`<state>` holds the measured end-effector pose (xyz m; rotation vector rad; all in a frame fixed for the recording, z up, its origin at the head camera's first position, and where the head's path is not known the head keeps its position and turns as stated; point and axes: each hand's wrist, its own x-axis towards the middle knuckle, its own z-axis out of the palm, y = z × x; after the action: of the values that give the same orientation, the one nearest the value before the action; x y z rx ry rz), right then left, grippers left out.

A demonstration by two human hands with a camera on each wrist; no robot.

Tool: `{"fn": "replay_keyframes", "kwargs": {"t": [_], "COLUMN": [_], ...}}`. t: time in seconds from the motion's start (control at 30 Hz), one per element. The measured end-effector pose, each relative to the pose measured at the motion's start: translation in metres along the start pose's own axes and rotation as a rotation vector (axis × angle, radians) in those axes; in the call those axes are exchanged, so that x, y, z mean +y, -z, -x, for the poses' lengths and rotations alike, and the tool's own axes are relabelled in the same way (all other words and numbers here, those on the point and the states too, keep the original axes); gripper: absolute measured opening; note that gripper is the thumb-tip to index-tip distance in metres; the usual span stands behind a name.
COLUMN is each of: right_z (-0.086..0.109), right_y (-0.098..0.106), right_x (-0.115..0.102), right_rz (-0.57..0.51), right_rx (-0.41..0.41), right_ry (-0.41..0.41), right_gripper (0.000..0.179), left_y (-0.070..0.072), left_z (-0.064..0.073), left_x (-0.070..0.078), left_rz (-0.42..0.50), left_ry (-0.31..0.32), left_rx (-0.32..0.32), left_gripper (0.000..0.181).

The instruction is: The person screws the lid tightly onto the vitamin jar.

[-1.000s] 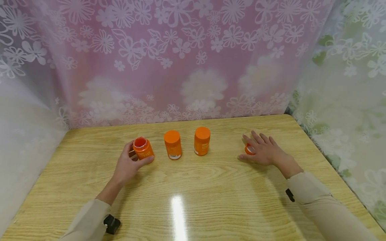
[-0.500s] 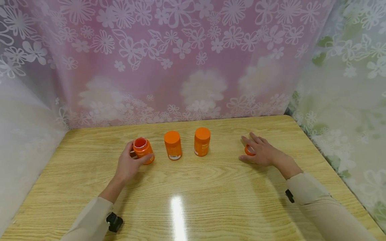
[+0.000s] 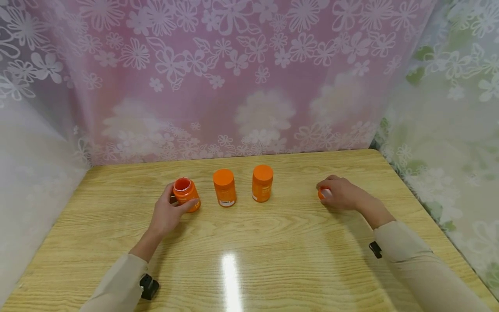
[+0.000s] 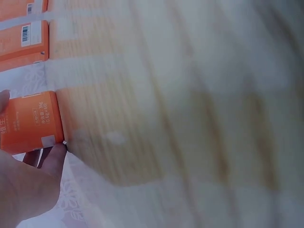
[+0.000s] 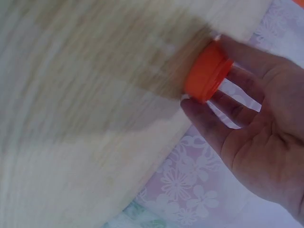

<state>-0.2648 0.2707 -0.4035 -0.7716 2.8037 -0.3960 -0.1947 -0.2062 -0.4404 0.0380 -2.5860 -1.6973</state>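
On the left of the table stands an uncapped orange jar point(image 3: 187, 198), its mouth facing up with a pale rim. My left hand point(image 3: 166, 213) grips it round the side; the left wrist view shows the jar's base point(image 4: 56, 118) on the tabletop. Far to the right, my right hand point(image 3: 343, 195) holds an orange lid point(image 3: 322, 193) between thumb and fingers. In the right wrist view the lid point(image 5: 206, 73) lies low at the table surface, its pale inside up in the head view.
Two capped orange jars, a middle one point(image 3: 224, 188) and a right one point(image 3: 262, 184), stand upright between the hands. The wooden table point(image 3: 273, 251) ends at a pink flowered curtain point(image 3: 234, 86) behind, with another flowered curtain point(image 3: 448, 130) on the right.
My right hand was spread over the lid; its fingers have drawn in and now hold it. The left hand keeps its grip, with the jar hardly moved.
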Motion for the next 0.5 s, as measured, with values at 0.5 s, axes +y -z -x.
{"fn": "replay_keyframes", "kwargs": {"t": [0.5], "right_z": [-0.0023], "right_y": [0.0033], "right_x": [-0.0041], "right_rz": [-0.013], "right_rx": [-0.032], "right_ry": [-0.019], "right_gripper": [0.035], "left_y": [0.0023], "left_z": [-0.0001], "left_x": [-0.0018], "left_rz": [-0.054], "left_ry": [-0.032], "left_rx": [-0.014], "left_gripper": [0.071]}}
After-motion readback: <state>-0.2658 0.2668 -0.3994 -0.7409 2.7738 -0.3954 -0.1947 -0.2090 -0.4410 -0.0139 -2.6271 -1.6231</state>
